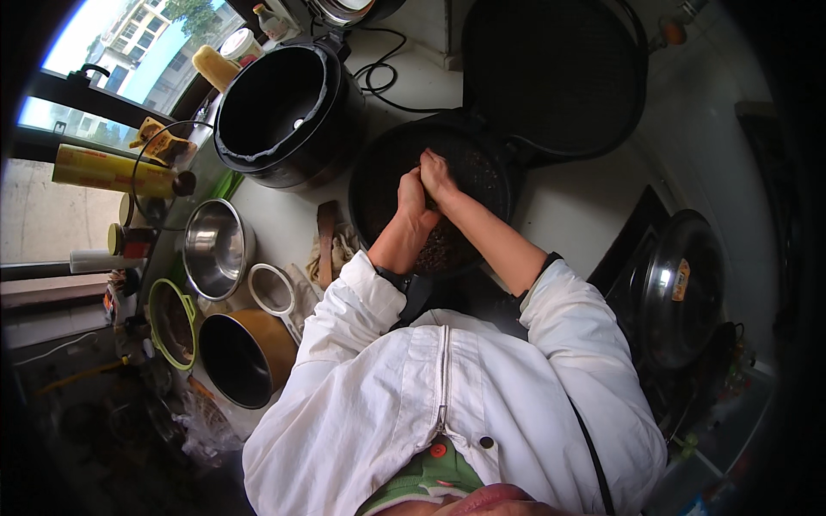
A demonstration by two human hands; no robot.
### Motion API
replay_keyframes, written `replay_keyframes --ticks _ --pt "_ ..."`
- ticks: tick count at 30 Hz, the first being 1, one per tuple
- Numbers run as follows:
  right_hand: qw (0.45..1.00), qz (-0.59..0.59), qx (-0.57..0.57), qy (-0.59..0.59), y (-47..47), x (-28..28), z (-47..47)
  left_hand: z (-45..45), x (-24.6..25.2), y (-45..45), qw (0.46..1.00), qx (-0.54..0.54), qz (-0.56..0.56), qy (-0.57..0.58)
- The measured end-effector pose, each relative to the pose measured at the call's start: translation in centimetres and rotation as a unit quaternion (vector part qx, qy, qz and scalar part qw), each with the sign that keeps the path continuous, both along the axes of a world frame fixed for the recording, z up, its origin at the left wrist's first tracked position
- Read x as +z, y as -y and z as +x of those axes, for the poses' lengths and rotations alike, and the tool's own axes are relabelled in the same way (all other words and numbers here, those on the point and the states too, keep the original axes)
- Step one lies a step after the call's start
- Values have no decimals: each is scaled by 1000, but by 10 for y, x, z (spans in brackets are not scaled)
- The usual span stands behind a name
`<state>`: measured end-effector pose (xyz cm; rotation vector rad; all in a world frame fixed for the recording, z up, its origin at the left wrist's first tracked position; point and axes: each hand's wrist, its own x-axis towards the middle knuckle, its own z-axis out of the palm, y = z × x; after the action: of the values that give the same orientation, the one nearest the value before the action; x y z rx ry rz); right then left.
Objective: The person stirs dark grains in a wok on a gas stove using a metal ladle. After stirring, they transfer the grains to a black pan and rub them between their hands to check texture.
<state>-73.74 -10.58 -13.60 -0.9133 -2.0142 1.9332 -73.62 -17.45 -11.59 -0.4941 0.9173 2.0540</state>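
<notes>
Over a round black electric griddle pan (381, 169), my left hand (413, 193) and my right hand (437, 175) come together, touching along the fingers. They look cupped against each other, and whatever lies between the palms is hidden. Small dark brown bits (439, 251), perhaps seeds or spices, cover the pan bottom near my left wrist, with more scattered on its right side. The pan's black ridged lid (555, 77) stands opened behind it. To the left, a wooden spatula (327, 242) lies on a crumpled cloth (348, 244).
A black cooker pot (271, 103) stands at the back left. Nearby are a steel bowl (216, 248), a fine strainer (271, 288), a green-rimmed basket (174, 322) and a brown pot (242, 358). A power cord (381, 77) crosses the counter. A glass lid (684, 290) is at right.
</notes>
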Motion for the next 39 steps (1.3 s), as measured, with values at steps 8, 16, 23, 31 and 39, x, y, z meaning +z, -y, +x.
replay_keyframes --ticks 8,16,23,31,39 --pt "986 -29 49 -157 -16 -2 3 -2 36 5 998 -53 39 19" --pt "977 177 -9 -120 -36 2 3 -15 9 11 995 -81 -13 -53" --pt "987 161 -11 -13 -53 -1 15 -27 12 14 973 -67 -205 -82" --pt "997 10 44 -66 -57 -6 11 -28 33 24 976 -64 -183 -101" --pt "967 193 49 -157 -56 -11 18 -21 40 37 937 -48 -222 -267"
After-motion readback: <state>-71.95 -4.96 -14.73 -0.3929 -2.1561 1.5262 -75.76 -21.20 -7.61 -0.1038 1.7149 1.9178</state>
